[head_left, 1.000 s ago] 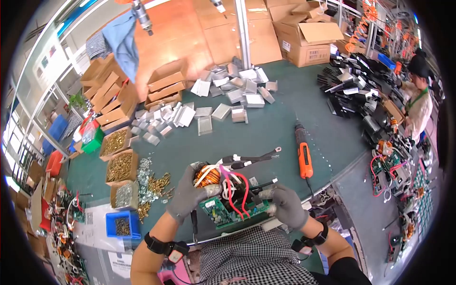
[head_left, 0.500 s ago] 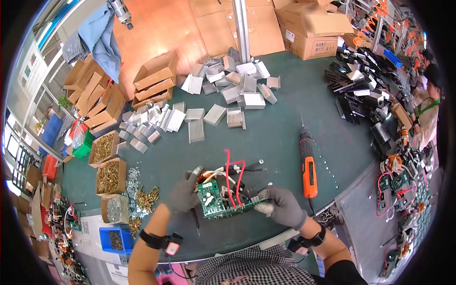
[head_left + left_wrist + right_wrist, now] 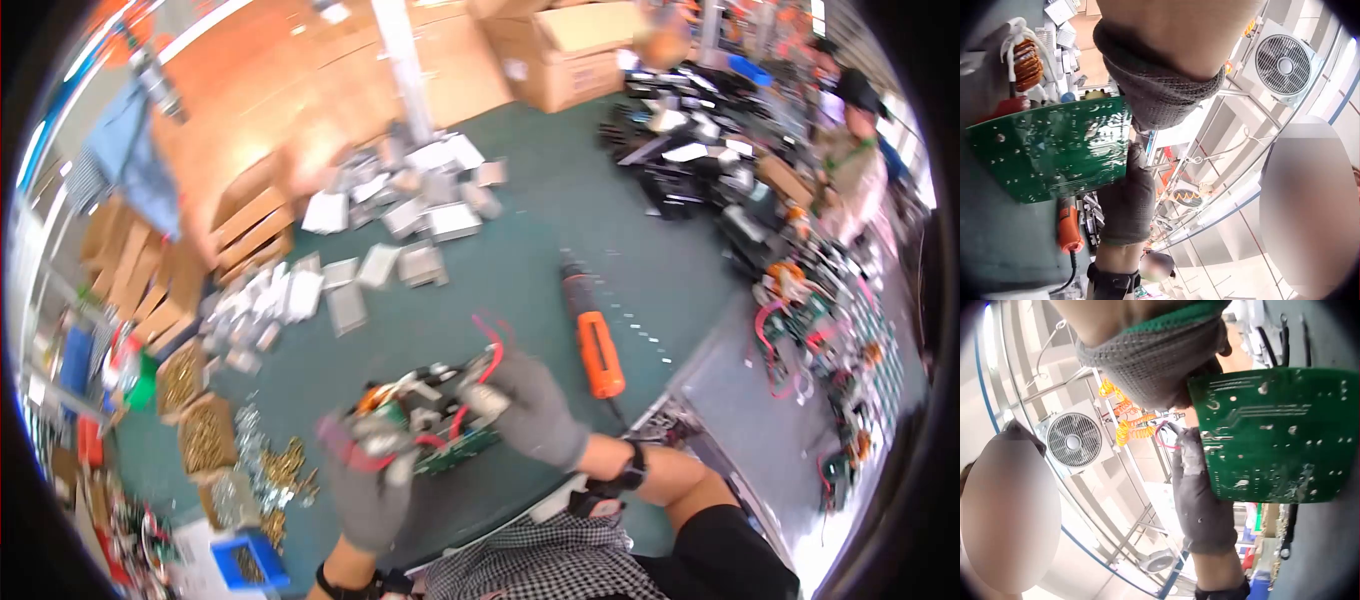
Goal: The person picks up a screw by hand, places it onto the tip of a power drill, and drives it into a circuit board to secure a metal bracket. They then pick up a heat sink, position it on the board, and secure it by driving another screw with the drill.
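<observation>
A green circuit board [image 3: 455,452] carries a copper-wound coil [image 3: 374,398], white leads and red wires [image 3: 458,420]. Its soldered underside [image 3: 1054,150] faces the left wrist camera. My gloved left hand [image 3: 368,500] is at the board's left end, pinching a red wire that loops out past the fingers; motion blurs this wire. On the other side, my gloved right hand [image 3: 540,412] curls its fingers round another red wire, close over the board's right end. In the right wrist view, the left hand [image 3: 1205,500] is beside the board's edge.
An orange electric screwdriver [image 3: 597,345] lies right of the hands. Aluminium heat sinks [image 3: 405,205] are piled at the back. Boxes of brass screws [image 3: 207,435] and a blue bin [image 3: 250,562] line the left. Black parts [image 3: 690,150] and further boards [image 3: 800,300] are at right, near another person.
Both hands have gone from holding the board's two ends to the red wires, which are now drawn apart to left and right. The head view has shifted, moving the surroundings leftward.
</observation>
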Tool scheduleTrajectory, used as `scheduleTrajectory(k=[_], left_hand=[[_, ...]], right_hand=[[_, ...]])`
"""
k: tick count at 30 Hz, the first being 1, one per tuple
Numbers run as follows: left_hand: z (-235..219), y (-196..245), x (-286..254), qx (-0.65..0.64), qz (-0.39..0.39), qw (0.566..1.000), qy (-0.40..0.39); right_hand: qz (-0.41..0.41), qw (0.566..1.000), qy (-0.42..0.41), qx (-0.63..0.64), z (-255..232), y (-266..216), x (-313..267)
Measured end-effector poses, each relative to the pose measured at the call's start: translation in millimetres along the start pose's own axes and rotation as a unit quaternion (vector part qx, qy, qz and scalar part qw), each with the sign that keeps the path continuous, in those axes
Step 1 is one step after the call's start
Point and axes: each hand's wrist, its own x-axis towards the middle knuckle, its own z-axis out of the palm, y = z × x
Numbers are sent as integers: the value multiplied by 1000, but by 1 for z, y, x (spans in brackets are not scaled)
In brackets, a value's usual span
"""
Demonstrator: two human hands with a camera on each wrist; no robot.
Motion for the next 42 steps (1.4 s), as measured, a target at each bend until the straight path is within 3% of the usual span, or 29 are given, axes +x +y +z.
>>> scheduleTrajectory(k=[2,3,4,6,8,9,10,11,12,13,14,15,16,18,20,21,22,24,27,31,34,35,38,39,40,41,42], left_hand=[[4,3,-11,-54,26,998,7],[7,-1,-17,-55,51,997,15],[10,-3,-19,-50,71,996,26],[0,10,-6,-17,73,997,-10],[-7,13,2,11,67,997,-33],[-6,14,4,10,59,998,-30],[-6,15,4,9,47,998,-29],[-6,16,6,-46,33,998,-30],[-9,14,5,-32,47,997,-46],[-13,9,5,-18,61,996,-61],[-15,8,7,-3,76,994,-74],[-8,12,11,-36,56,995,-69],[-6,14,15,-25,79,994,-69],[-8,14,13,17,104,992,-74],[-4,14,5,70,115,990,-31],[-2,15,1,97,115,988,-22],[-2,15,-4,122,120,985,-17],[-1,15,-6,146,127,981,-6],[-3,18,-9,144,121,982,2],[0,10,-21,72,80,994,19],[7,8,-25,68,76,994,38],[9,9,-25,75,78,993,53],[12,6,-27,52,76,993,69],[9,3,-28,43,81,994,51],[2,4,-29,34,80,995,39],[-7,6,-31,25,77,996,31],[-15,6,-36,15,70,997,23]], right_hand=[[-52,996,67,-19,3,3,-23],[-8,997,74,23,4,6,-34],[117,977,38,177,7,6,-42],[196,930,18,309,-9,-1,-42],[45,970,137,193,-55,3,-45],[-76,970,229,32,-97,7,-42],[-36,950,290,-108,-146,7,-41],[-59,900,422,-94,-187,20,-43],[-73,886,448,-92,-242,28,-46],[10,824,560,-83,-268,18,-45],[-12,811,581,-72,-301,21,-45],[5,828,558,-44,-331,35,-53],[27,843,536,35,-313,12,-49],[39,904,425,24,-264,-10,-46],[53,964,258,35,-208,-10,-46],[42,984,170,-32,-177,-13,-47],[27,991,84,-98,-145,-19,-48],[-131,966,-26,-222,-97,-42,-37],[-236,922,-64,-300,-51,-59,-11],[-272,882,-75,-376,-22,-46,3],[-197,874,-43,-441,-10,-39,-24],[-197,875,-27,-441,-7,-35,-25],[-169,941,2,-292,-4,-27,-22],[-68,973,-45,-215,-9,-37,-24],[-34,985,-61,-157,-16,-32,-23],[-51,982,-67,-168,-29,-31,-19],[-62,980,-10,-187,-39,-30,-15]])
